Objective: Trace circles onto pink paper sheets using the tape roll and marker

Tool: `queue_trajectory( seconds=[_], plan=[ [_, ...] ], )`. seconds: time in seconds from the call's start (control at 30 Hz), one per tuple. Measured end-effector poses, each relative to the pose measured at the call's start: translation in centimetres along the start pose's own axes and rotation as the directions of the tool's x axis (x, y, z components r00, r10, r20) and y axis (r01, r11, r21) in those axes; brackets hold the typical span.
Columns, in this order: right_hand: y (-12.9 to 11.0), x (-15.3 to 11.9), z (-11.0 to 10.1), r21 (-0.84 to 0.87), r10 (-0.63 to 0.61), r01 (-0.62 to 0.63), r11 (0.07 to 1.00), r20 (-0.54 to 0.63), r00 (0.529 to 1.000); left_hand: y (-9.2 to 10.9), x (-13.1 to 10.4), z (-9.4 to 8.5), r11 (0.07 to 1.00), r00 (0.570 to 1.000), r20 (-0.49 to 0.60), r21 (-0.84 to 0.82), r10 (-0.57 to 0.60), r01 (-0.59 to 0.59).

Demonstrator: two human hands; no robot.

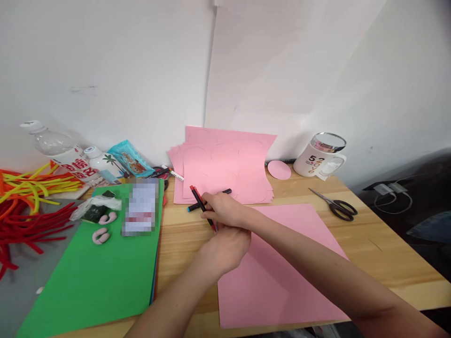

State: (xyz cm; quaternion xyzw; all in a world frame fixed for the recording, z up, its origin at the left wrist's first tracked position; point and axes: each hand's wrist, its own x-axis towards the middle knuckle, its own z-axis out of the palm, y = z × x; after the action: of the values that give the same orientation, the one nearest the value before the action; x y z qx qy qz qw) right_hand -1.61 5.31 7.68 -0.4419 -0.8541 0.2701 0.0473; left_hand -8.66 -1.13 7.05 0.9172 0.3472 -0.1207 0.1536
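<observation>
My right hand point(224, 210) crosses over my left hand and is closed on a black marker with red ends point(201, 203); a second red piece shows beside its upper end. Underneath, my left hand point(227, 249) is curled, with its fingers hidden by my right hand and wrist. A black marker with a blue end point(193, 207) lies on the table behind my right fingers. Below the hands is a large pink sheet point(282, 272). Behind them leans a stack of pink sheets point(225, 164) bearing faint drawn circles.
Scissors point(338, 206), a white mug point(319, 157) and a pink paper circle point(279, 170) are at the right. On the left lie green sheets point(105, 281), a blurred-out phone-like rectangle point(141, 206), red and yellow fuzzy stems point(38, 225), a bottle point(58, 148) and a blue packet point(131, 158).
</observation>
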Motion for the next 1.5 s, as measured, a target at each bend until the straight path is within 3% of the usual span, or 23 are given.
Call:
queue_trajectory(
  seconds=[0.1, 0.27, 0.53, 0.67, 0.77, 0.9, 1.1, 1.17, 1.3, 1.5],
  plan=[
    [0.4, 0.5, 0.2, -0.041, 0.026, -0.028, 0.999, -0.059, 0.998, 0.3, 0.0, -0.8, 0.995, 0.996, 0.076, 0.094, -0.047, 0.039],
    [1.7, 1.0, 0.5, -0.031, 0.101, -0.108, 0.994, -0.176, 0.979, 0.6, 0.0, -1.3, 0.989, 0.993, 0.102, 0.145, -0.059, 0.044],
    [4.0, 0.5, -0.1, 0.018, 0.251, -0.259, 0.966, -0.32, 0.913, 0.5, 0.0, -0.7, 0.977, 0.997, 0.021, 0.198, -0.08, 0.075],
    [5.1, -0.6, -0.6, 0.01, 0.266, -0.282, 0.959, -0.364, 0.893, 0.3, 0.2, -0.3, 0.974, 0.998, -0.033, 0.22, -0.057, 0.063],
    [6.2, -2.2, -1.0, 0.071, 0.272, -0.268, 0.961, -0.429, 0.862, 0.1, 0.3, -0.1, 0.976, 0.998, -0.051, 0.217, -0.028, 0.038],
    [8.5, -6.0, -1.5, 0.366, 0.393, -0.224, 0.903, -0.493, 0.776, 0.0, 0.3, -0.3, 0.984, 0.999, -0.047, 0.176, -0.015, 0.023],
    [13.5, -14.3, -1.3, 0.538, 0.632, -0.359, 0.763, -0.505, 0.588, -0.2, -0.2, -1.1, 0.999, 0.999, 0.033, 0.03, -0.02, 0.019],
    [14.6, -16.8, -0.9, 0.606, 0.685, -0.36, 0.709, -0.472, 0.555, -0.4, -0.2, -1.0, 1.0, 0.999, 0.034, -0.003, -0.014, 0.014],
    [15.0, -19.2, -0.1, 0.692, 0.729, -0.324, 0.645, -0.43, 0.533, -0.5, -0.2, -0.2, 1.0, 0.999, -0.04, -0.026, -0.005, 0.004],
    [13.5, -18.2, 0.1, 0.701, 0.706, -0.295, 0.65, -0.412, 0.576, -0.7, -1.5, 0.2, 0.993, 0.993, -0.082, -0.092, -0.084, 0.076]
  ],
)
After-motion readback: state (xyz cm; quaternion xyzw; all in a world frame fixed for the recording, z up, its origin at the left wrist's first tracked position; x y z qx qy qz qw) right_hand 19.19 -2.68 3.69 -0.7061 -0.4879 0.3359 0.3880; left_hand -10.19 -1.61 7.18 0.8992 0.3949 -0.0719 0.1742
